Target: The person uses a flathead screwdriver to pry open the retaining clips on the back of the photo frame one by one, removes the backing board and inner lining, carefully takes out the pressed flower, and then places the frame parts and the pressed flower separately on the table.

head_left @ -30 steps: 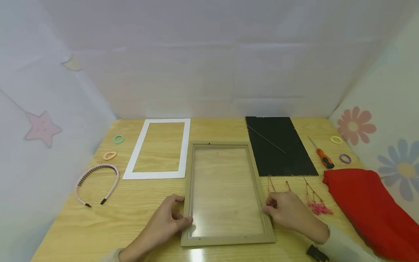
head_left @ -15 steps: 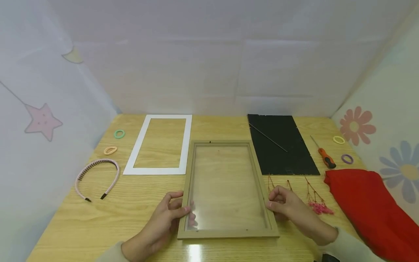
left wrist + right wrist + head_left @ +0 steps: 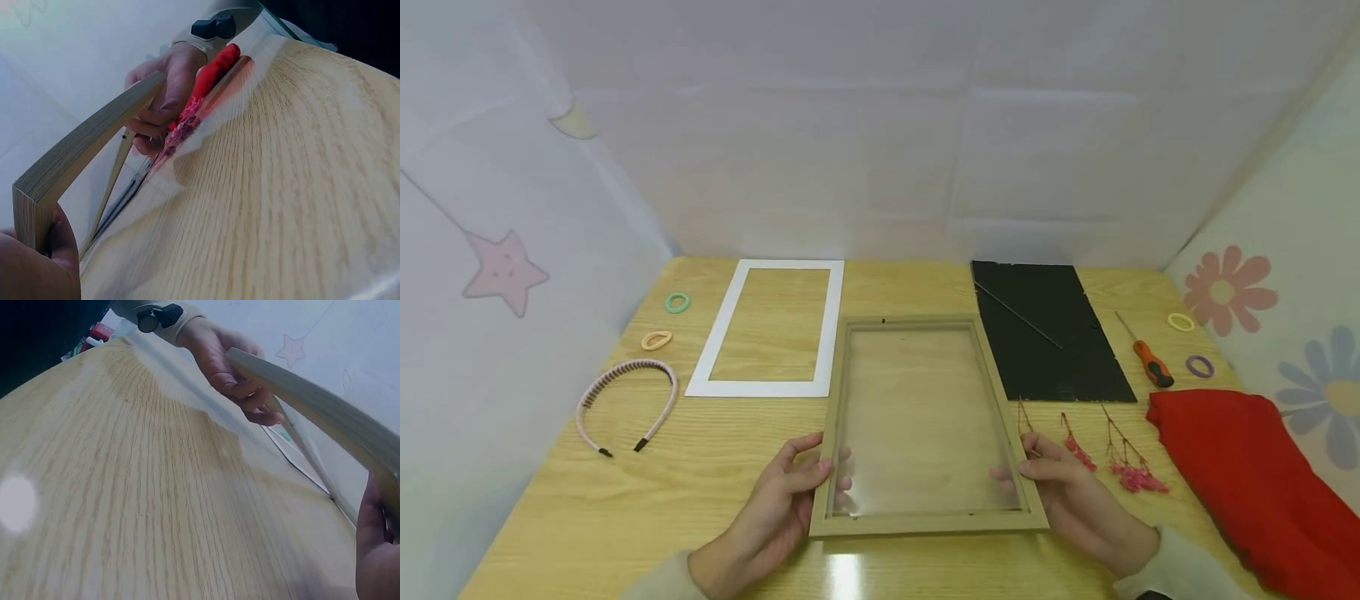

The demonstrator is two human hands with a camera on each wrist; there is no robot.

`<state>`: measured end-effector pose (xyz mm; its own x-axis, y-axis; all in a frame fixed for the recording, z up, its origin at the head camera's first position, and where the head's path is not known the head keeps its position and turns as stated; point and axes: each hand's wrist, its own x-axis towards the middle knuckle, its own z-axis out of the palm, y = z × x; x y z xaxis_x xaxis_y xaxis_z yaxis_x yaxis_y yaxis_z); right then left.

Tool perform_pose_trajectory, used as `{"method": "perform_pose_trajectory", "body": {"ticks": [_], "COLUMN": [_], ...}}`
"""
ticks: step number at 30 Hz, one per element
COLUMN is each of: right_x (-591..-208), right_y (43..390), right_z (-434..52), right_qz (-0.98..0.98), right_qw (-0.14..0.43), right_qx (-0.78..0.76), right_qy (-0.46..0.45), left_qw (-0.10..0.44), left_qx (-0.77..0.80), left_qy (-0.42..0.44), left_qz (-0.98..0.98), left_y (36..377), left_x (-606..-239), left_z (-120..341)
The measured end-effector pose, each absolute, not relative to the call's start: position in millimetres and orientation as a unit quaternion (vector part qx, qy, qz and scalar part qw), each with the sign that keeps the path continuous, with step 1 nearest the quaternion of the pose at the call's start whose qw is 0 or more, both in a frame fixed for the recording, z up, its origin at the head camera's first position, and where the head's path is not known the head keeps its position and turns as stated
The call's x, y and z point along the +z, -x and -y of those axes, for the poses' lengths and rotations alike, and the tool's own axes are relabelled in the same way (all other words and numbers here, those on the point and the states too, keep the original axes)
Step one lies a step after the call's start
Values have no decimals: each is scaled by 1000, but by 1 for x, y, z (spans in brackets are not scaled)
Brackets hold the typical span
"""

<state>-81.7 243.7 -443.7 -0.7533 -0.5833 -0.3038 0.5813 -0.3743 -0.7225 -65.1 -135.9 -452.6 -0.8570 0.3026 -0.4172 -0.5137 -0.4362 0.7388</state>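
Both hands hold a wooden picture frame (image 3: 929, 523) with a clear pane (image 3: 925, 417) in it. My left hand (image 3: 767, 508) grips its left side, thumb on top and fingertips showing through the pane from beneath. On the opposite side my right hand (image 3: 1078, 500) grips the frame the same way. In both wrist views the near edge of the frame (image 3: 87, 134) is raised off the table, its far end sloping down toward the tabletop. Pink dried flower sprigs (image 3: 1135, 475) lie just beyond my right hand, one partly hidden by it.
A white mat border (image 3: 782, 389) lies back left, a black backing board (image 3: 1037, 333) with a thin rod back right. A screwdriver (image 3: 1152, 364), red cloth (image 3: 1240, 467) and hair ties (image 3: 1199, 366) are at right. A pink headband (image 3: 628, 367) and more hair ties (image 3: 677, 302) sit at left.
The picture frame's near edge has risen off the table. Both hands have moved their fingers beneath its sides, and the right hand has shifted slightly right, uncovering more of a flower sprig.
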Motion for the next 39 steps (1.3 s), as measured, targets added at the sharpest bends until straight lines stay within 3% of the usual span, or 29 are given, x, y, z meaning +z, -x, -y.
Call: {"method": "perform_pose_trajectory", "body": {"ticks": [16, 23, 29, 39], "right_x": [-438, -426, -426, -434], "right_y": [73, 88, 116, 135], "right_z": [-223, -230, -222, -206], "right_qz": [-724, -713, -634, -717], "right_qw": [180, 238, 290, 242], "right_qx": [-663, -658, -716, -653], "right_qy": [-65, 34, 34, 10], "left_qw": [234, 245, 239, 273], "left_qx": [823, 789, 762, 637], "left_qy": [121, 91, 57, 30], "left_qz": [-502, -556, -599, -720], "left_y": [57, 55, 59, 88], "left_x": [-458, -461, -462, -455], "left_z": [141, 147, 146, 154]}}
